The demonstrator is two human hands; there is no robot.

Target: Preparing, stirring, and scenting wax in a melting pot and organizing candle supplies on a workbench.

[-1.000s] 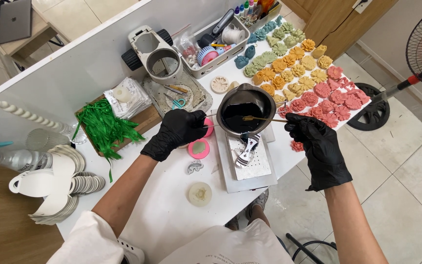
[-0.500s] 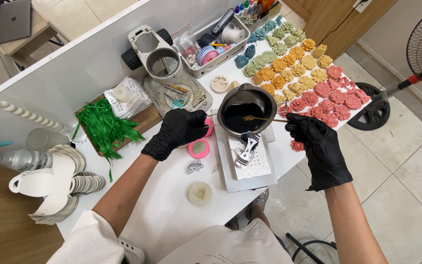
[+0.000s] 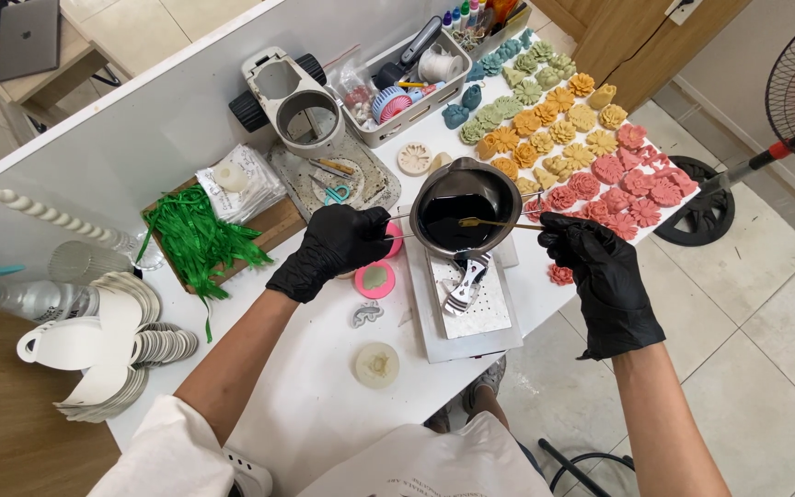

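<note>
White table (image 3: 324, 387): hands grip pot (image 3: 466, 207) handle (L, hidden) & stir stick (image 3: 499, 223) (R).

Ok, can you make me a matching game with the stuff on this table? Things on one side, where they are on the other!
Things:
1. dark metal melting pot
2. green shredded ribbon bundle
3. round pink silicone mould
4. rows of pink flower-shaped pieces

Places:
A. on the white table just below the left hand
B. far right edge of the table
C. on the brown wooden board at the left
D. between the two black-gloved hands, above the flat grey scale

Pairs: 1-D, 2-C, 3-A, 4-B
</note>
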